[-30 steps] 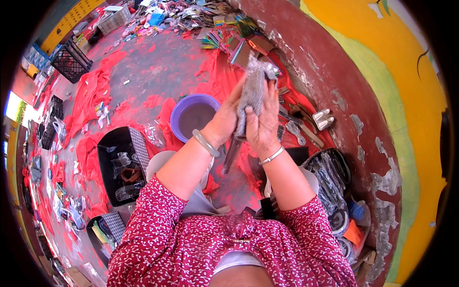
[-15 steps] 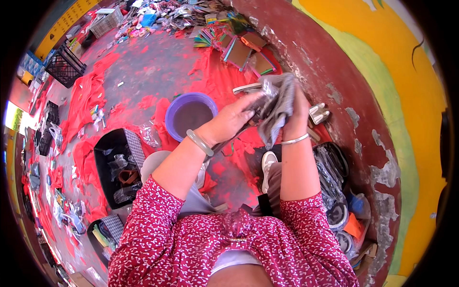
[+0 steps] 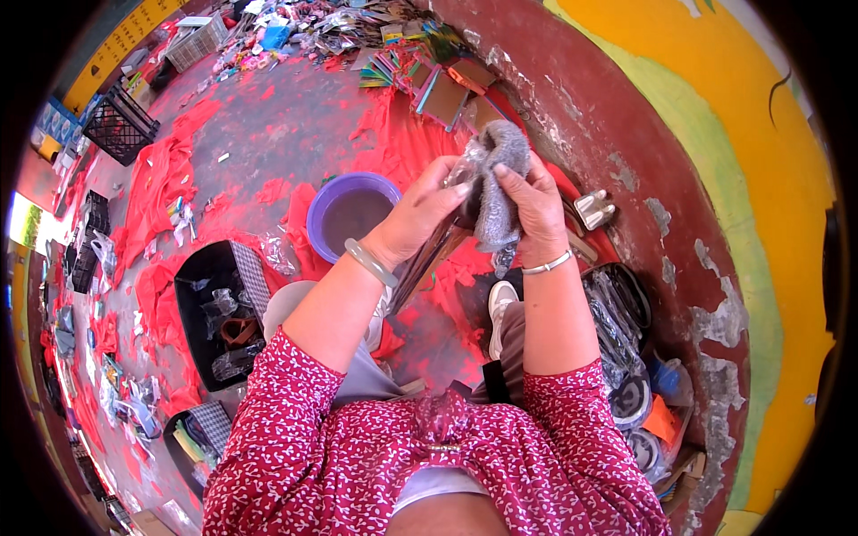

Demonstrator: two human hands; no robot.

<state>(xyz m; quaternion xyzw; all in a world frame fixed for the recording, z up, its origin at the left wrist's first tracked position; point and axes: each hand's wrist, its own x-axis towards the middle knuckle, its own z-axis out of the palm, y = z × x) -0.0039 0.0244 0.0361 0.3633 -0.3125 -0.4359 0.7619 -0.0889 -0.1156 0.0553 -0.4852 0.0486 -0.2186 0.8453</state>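
Observation:
My left hand (image 3: 416, 214) is closed on a dark item partly covered in clear plastic (image 3: 466, 174). Long dark brown straps (image 3: 427, 268) hang below that hand, and I cannot tell whether they join the plastic-covered item. With my right hand (image 3: 541, 213) I grip a grey cloth (image 3: 500, 192), thumb laid over it, pressed against the item. The folded cloth hides most of what lies between my hands. Left of them, a purple basin (image 3: 315, 221) of murky water stands on the floor.
A black bin (image 3: 198, 353) with plastic-wrapped items is at my left. An open black case (image 3: 639, 295) and bagged goods lie right, beside the peeling red wall (image 3: 661, 214). Red cloth (image 3: 393, 134) covers parts of the floor. Colourful boards (image 3: 442, 100) lean farther off.
The grey cloth has turned from hanging loose to being bunched around the item. My right thumb now shows on top. The dark straps under my left hand show more.

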